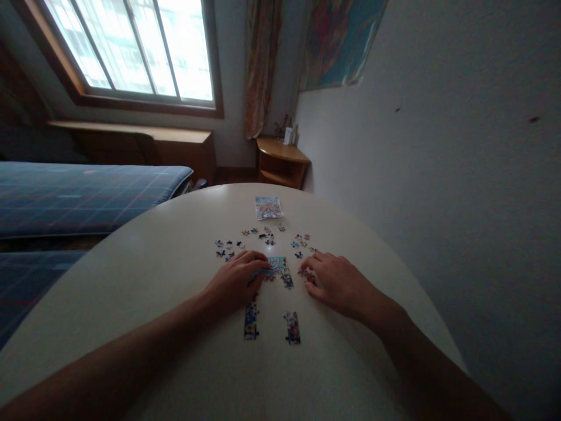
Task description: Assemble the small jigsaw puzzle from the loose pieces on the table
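My left hand (243, 273) lies over the left side of a partly joined jigsaw puzzle (277, 265), its fingertips on the pieces and its thumb apart from the fingers. To the right, my right hand (333, 280) rests on the table with thumb and fingers apart around several loose reddish puzzle pieces (310, 275). Whether it touches any of them I cannot tell. Nearer to me lie two joined strips, a left strip (251, 320) partly beside my left wrist and a right strip (293, 328). My left hand hides part of the joined puzzle.
Loose puzzle pieces (265, 235) are scattered beyond my hands on the round white table (175, 234). A small picture sheet (269, 208) lies near the far edge. A bed (87, 193) stands to the left, a wall (460, 193) to the right, and a corner cabinet (283, 151) behind.
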A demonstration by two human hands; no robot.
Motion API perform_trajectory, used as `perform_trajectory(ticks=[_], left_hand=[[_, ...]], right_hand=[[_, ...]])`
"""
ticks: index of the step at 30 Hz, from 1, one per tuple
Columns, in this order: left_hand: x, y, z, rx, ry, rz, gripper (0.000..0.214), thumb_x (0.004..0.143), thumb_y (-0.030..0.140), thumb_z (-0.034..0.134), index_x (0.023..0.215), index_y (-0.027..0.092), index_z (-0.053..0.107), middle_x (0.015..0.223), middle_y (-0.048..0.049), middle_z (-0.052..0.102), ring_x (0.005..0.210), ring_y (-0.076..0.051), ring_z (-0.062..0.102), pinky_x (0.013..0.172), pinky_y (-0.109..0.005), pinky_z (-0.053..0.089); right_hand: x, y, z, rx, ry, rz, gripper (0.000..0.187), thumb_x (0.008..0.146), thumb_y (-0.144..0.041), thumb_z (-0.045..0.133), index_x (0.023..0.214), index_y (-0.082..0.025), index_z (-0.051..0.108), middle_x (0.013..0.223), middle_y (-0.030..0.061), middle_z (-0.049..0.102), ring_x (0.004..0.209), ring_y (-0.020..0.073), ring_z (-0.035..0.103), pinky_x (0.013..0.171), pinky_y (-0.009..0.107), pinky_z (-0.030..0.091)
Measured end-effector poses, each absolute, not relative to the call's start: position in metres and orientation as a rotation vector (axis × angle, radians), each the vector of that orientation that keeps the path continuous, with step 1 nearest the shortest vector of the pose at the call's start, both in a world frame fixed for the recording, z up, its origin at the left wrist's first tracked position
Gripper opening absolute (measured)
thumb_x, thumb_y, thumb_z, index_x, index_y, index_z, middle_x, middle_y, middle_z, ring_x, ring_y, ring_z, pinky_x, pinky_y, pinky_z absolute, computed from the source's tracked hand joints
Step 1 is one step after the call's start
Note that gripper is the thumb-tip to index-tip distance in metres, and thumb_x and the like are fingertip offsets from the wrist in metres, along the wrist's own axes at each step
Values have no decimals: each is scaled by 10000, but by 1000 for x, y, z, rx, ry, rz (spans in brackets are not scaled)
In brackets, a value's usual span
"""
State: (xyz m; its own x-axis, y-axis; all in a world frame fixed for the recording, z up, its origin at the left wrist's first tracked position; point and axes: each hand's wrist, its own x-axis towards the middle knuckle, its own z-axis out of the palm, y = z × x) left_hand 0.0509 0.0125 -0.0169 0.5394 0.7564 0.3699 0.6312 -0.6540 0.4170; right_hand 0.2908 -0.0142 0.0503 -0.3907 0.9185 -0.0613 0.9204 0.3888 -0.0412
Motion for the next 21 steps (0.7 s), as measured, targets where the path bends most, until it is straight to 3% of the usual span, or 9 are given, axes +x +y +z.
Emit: perform_trajectory(ticks=[7,16,21], left_hand=[[51,11,-17,2544,1206,783,263,900,166,532,1103,247,679,1184,-49,658,1075,-228,622,958,-420,519],[51,12,-20,2546,1241,789,274,912,178,503,1108,242,683,1209,-49,661,1097,-228,623,982,-427,512],[50,13,-20,2536,1290,808,254,913,177,500,1086,233,678,1207,-47,662,1103,-226,615,984,-429,511]], right_hand=[[295,-8,51,1743,2562,-146,208,888,-219,561,1069,-225,663,1089,73,664,990,213,624,849,320,448],[300,6,39,1955,2527,64,155,906,-238,519,949,-198,662,977,65,686,867,209,635,744,318,445],[294,18,23,1928,2777,76,175,921,-274,522,983,-183,658,1039,86,673,979,222,598,879,352,439]])
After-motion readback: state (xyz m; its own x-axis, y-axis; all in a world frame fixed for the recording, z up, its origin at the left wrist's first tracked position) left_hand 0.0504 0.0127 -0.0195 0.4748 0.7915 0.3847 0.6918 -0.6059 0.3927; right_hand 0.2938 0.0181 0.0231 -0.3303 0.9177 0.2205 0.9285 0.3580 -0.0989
